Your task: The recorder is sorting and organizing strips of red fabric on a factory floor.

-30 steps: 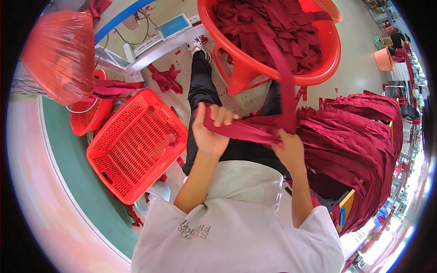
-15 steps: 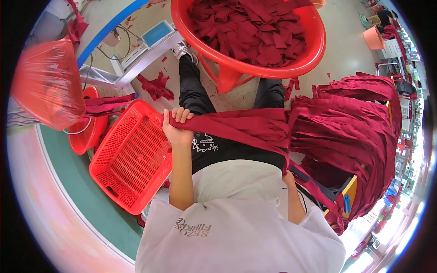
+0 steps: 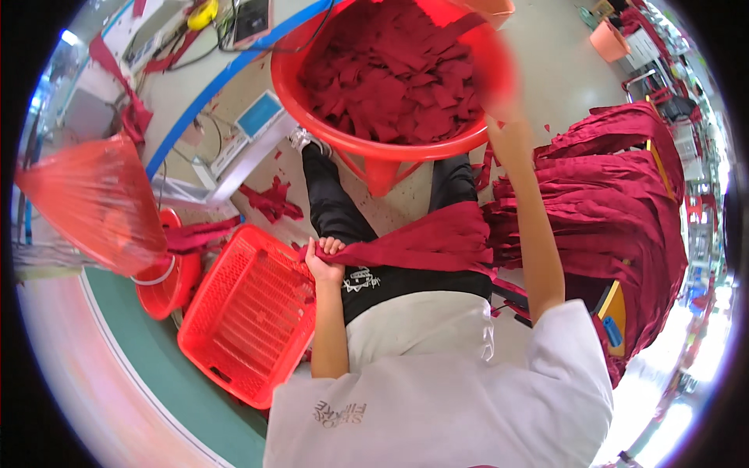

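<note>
A dark red strip of cloth (image 3: pixel 421 246) stretches across the person's lap, its end bunched in the left hand (image 3: pixel 324 260), fingers curled tight around it. The right hand (image 3: pixel 499 109) is raised and blurred at the rim of the round red plastic tub (image 3: pixel 367 152) of red cloth scraps; its grip cannot be told. A red plastic mesh basket (image 3: pixel 250 312) sits beside the left hand.

Matt, soft dark-red cloth fills the glossy orange-red plastic tub (image 3: pixel 374 148) and drapes the stack (image 3: pixel 616 203) — the lattice basket (image 3: pixel 250 312) is shiny moulded plastic, the bag (image 3: pixel 97 199) thin translucent film.

Dark red cloth (image 3: pixel 421 246), red basket (image 3: pixel 250 312)
</note>
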`<state>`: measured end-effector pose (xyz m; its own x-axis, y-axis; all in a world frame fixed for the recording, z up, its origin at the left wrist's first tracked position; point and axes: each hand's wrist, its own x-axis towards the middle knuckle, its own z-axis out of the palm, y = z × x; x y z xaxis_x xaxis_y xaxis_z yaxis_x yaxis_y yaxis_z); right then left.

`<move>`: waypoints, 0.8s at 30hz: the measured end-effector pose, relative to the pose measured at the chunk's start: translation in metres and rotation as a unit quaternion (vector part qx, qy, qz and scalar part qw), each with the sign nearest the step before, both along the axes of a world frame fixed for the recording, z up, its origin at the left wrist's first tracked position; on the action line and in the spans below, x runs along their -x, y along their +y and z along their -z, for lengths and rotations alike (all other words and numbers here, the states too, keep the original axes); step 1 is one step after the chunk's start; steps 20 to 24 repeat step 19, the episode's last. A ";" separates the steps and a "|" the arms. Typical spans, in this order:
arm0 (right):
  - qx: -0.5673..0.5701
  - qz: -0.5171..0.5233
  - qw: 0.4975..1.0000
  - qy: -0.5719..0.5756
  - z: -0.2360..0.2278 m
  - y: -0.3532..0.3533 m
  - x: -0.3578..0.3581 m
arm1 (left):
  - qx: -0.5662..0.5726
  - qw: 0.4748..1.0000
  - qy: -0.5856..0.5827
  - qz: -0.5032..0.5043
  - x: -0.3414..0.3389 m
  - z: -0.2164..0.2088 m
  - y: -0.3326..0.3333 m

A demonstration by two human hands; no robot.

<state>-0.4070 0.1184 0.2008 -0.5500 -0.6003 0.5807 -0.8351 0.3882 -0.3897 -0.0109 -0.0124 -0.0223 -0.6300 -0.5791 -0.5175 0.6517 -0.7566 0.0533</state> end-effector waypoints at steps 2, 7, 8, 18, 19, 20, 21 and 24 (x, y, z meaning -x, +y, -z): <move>-0.065 0.010 0.997 0.026 0.007 -0.043 0.027 | -0.005 1.000 0.006 0.000 -0.005 0.001 0.001; -0.250 0.012 0.968 0.001 0.061 -0.090 0.080 | -0.006 1.000 0.000 0.027 0.005 0.002 0.004; -0.276 0.020 0.960 -0.043 0.061 -0.093 0.083 | -0.021 0.999 0.000 0.037 0.012 0.000 0.003; -0.280 -0.037 0.946 -0.156 0.093 -0.125 0.065 | 0.011 0.999 0.001 0.047 -0.007 0.018 -0.010; -0.282 0.001 0.942 -0.180 0.082 -0.120 0.062 | 0.017 0.998 0.000 0.060 -0.004 0.020 -0.009; -0.282 0.001 0.942 -0.180 0.082 -0.120 0.062 | 0.017 0.998 0.000 0.060 -0.004 0.020 -0.009; -0.282 0.001 0.942 -0.180 0.082 -0.120 0.062 | 0.017 0.998 0.000 0.060 -0.004 0.020 -0.009; -0.282 0.001 0.942 -0.180 0.082 -0.120 0.062 | 0.017 0.998 0.000 0.060 -0.004 0.020 -0.009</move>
